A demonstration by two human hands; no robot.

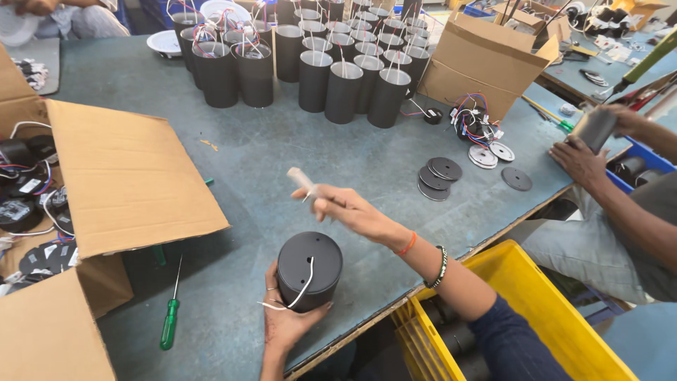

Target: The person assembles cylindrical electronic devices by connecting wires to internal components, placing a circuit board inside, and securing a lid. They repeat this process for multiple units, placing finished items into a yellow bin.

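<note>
Our left hand [285, 321] grips the black cylindrical metal housing [309, 269] steady on the table; right hand [350, 212] pinches a blurred pale tool [302, 180] above.

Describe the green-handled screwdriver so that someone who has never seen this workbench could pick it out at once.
Start at the big open cardboard box on the left of the grey table. Just below its folded-out flap, near the table's front edge, lies the screwdriver, left of the black can held by the left hand. Its bright green handle and thin metal shaft set it apart.
</note>
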